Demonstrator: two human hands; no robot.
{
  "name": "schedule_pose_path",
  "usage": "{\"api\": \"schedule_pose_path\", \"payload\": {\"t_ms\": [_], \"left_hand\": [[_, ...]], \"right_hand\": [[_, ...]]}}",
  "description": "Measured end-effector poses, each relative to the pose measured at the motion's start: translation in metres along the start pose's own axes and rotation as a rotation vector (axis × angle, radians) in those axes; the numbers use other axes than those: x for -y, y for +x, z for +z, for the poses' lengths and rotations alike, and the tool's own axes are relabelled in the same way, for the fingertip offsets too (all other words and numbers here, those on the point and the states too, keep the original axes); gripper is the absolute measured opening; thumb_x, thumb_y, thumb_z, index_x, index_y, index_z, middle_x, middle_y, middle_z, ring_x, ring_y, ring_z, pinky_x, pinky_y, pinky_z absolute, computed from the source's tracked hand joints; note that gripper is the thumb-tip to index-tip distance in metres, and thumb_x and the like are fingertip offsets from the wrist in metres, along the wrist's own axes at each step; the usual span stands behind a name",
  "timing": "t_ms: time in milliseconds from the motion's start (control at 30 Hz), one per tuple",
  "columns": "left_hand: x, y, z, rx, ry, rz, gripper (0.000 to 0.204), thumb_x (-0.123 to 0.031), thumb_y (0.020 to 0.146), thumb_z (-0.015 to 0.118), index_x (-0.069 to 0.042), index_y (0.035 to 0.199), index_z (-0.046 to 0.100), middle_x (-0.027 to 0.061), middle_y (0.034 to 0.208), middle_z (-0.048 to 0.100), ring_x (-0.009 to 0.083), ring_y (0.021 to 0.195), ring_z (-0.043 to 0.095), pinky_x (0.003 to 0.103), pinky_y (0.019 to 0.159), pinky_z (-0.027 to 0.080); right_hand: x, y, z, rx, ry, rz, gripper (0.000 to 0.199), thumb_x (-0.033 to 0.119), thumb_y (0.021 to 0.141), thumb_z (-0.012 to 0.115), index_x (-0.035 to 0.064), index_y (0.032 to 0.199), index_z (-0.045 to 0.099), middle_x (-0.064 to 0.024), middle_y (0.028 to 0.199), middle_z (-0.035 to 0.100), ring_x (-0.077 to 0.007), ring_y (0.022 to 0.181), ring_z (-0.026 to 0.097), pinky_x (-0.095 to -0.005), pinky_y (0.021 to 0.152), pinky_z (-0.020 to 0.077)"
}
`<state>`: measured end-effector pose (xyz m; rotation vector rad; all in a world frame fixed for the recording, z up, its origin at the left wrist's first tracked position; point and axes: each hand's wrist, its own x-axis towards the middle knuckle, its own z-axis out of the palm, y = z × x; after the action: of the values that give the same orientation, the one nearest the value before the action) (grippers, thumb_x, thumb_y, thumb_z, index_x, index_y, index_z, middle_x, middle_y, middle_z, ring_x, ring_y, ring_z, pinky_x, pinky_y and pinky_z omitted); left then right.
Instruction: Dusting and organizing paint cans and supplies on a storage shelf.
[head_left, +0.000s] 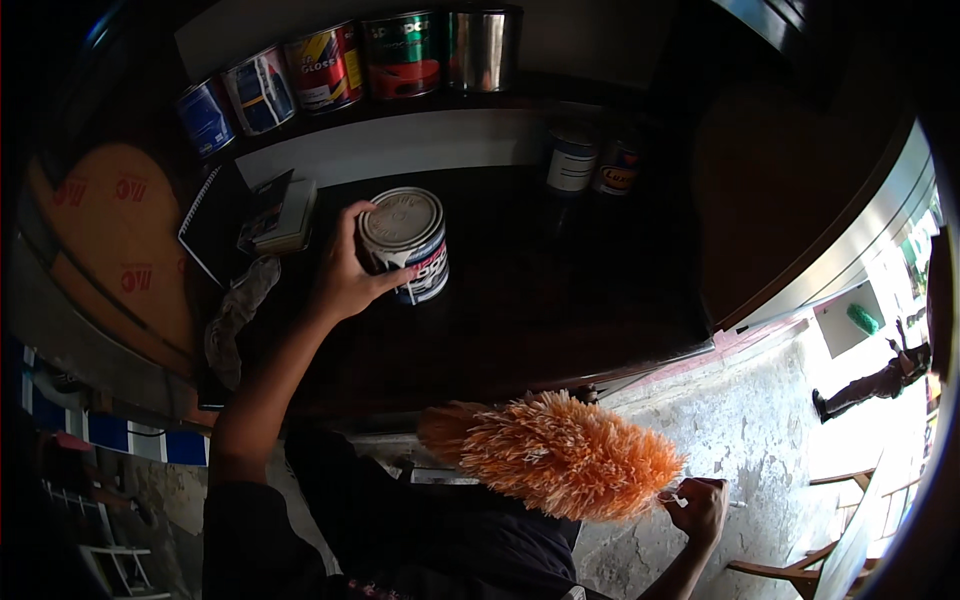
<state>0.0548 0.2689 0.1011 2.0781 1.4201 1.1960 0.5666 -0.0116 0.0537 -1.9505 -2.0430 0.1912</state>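
Note:
My left hand (350, 268) is wrapped round a paint can (402, 225) with a dusty metal lid and a dark, white and pink label. The can is over the dark shiny tabletop (560, 300); whether it touches the surface is hard to tell. Low on the right, my right hand (697, 510) is closed on the handle end of an orange fluffy duster (570, 455). The duster's head points left, in front of the table's near edge and apart from the can.
Several paint cans (402, 55) line a raised shelf at the back. Two more cans (572, 165) stand at the table's far right. Left lie a spiral notebook (205, 225), a small stack of books (285, 215) and a grey cloth (240, 310). A distant person (880, 375) shows at right.

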Motion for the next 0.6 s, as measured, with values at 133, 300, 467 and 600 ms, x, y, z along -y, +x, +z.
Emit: {"api": "schedule_pose_path", "payload": {"t_ms": [133,300,467,600], "left_hand": [[0.028,-0.074,-0.047,-0.122,-0.222,-0.008,0.098,-0.030,0.068,0.089,-0.008,0.141,0.028,0.0205,0.133,0.048,0.0322,0.124,0.050,0.047,0.101,0.043],[0.029,-0.121,-0.041,-0.312,-0.325,-0.089,0.102,-0.032,0.071,0.086,-0.005,0.145,0.022,0.0228,0.138,0.043,0.0347,0.126,0.048,0.046,0.105,0.041],[0.034,-0.129,-0.036,-0.312,-0.114,-0.087,0.100,-0.039,0.074,0.083,-0.004,0.145,0.023,0.0241,0.138,0.042,0.0373,0.129,0.045,0.048,0.106,0.038],[0.037,-0.133,-0.032,-0.305,0.002,-0.085,0.098,-0.042,0.074,0.081,-0.003,0.144,0.026,0.0237,0.140,0.041,0.0392,0.130,0.043,0.050,0.107,0.037]], "right_hand": [[0.006,0.018,-0.019,0.047,-0.018,-0.091,0.036,0.028,0.069,0.079,0.0064,0.055,0.054,-0.0077,0.051,0.053,-0.0282,0.047,0.054,-0.0382,0.056,0.0428],[-0.013,0.058,-0.014,-0.318,-0.090,-0.394,0.020,0.022,0.079,0.070,0.0030,0.078,0.063,-0.0125,0.065,0.061,-0.0319,0.058,0.057,-0.0428,0.077,0.0433],[0.067,0.121,-0.037,-0.382,-0.149,-0.299,0.017,0.009,0.089,0.059,-0.0020,0.102,0.063,-0.0195,0.081,0.067,-0.0388,0.065,0.061,-0.0445,0.071,0.0472],[0.169,0.140,-0.024,-0.265,0.028,-0.349,0.017,0.005,0.094,0.055,-0.0011,0.107,0.065,-0.0211,0.085,0.068,-0.0393,0.071,0.065,-0.0419,0.061,0.0499]]}}
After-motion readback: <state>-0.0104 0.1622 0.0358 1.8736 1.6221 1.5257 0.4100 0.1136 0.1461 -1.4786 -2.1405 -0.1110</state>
